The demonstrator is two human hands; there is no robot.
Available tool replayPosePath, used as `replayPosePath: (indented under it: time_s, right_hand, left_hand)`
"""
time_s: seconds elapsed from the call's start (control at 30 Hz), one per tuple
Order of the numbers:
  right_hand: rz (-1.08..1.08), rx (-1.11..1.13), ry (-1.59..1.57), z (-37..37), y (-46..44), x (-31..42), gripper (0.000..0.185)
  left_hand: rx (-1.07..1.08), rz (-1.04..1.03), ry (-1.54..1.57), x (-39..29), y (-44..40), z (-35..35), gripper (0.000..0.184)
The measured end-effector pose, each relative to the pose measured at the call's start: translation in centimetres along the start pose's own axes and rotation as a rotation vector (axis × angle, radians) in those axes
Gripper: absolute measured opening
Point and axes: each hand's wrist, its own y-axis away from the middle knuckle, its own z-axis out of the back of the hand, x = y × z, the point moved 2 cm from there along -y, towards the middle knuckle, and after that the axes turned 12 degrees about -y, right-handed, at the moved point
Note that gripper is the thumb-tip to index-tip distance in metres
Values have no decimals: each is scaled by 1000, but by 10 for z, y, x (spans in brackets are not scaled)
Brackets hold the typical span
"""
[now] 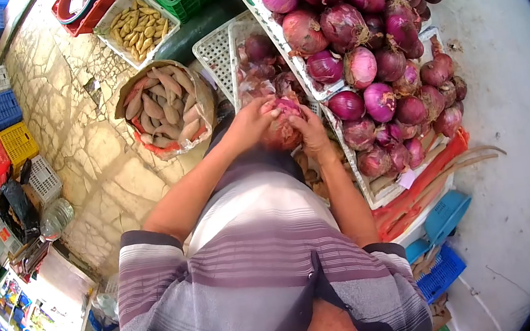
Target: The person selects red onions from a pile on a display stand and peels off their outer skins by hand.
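Between left hand (255, 124) and right hand (313, 134): a red onion (281, 136), touching both, by the near edge of the white crate (234, 52);
Onion's left side: gripped, left fingers curled over, forearm slanting inward;
Onion's right side: gripped by the right hand, forearm straighter.

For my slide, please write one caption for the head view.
Left hand and right hand hold a red onion beside heaped onions, near a bag of tubers.
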Motion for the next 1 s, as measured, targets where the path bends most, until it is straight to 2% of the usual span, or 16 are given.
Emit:
replayPosePath:
  time_s: [0.07, 0.1, 0.17, 0.27, 0.37, 0.47, 0.5, 0.57, 0.63, 0.7, 0.77, 0.8, 0.83, 0.93, 0.97, 1.0]
  right_hand:
    - [53, -72, 54, -6, 3, -6, 58]
    - [-15, -78, 40, -9, 6, -5, 59]
    - [-152, -92, 6, -13, 11, -2, 61]
    - [-172, 57, 66, -33, 16, 16, 55]
    - [21, 0, 424, -7, 15, -4, 49]
    - [-13, -49, 633, -34, 44, 25, 48]
    - [76, -45, 631, -35, 49, 21, 47]
    - [92, -32, 672, -37, 50, 23, 45]
    - [94, 41, 640, -49, 53, 27, 44]
    - [97, 170, 533, -75, 53, 37, 44]
    - [90, 51, 444, -49, 54, 21, 45]
    - [83, 16, 410, -34, 48, 9, 46]
    - [147, 81, 293, -31, 45, 4, 49]
    - [95, -24, 313, -14, 49, 1, 48]
    - [121, -26, 229, -13, 50, 1, 48]
    - [181, -33, 297, -11, 49, 0, 48]
  left_hand:
    - [-17, -37, 147, 33, -12, -19, 45]
    - [-39, -69, 246, 28, -13, -19, 45]
    - [-43, -95, 73, 23, -7, -10, 44]
    - [-3, -70, -70, 17, -1, -5, 41]
    - [87, -71, -73, 17, 2, -4, 41]
    - [137, -85, -73, 13, 9, -2, 41]
    - [145, -90, -81, 12, 12, -1, 40]
    - [165, -183, -222, 21, 5, 3, 41]
    - [189, -67, 66, 51, 2, -5, 41]
    - [206, 250, 774, 99, -6, -27, 41]
    - [160, 24, 372, 114, -12, -25, 41]
    - [100, 50, 227, 111, -17, -23, 42]
    - [46, 84, 84, 104, -22, -20, 42]
    - [124, 205, 195, 81, -35, -20, 44]
    - [144, 237, 241, 79, -40, -23, 45]
    - [137, 253, 216, 85, -50, -27, 46]
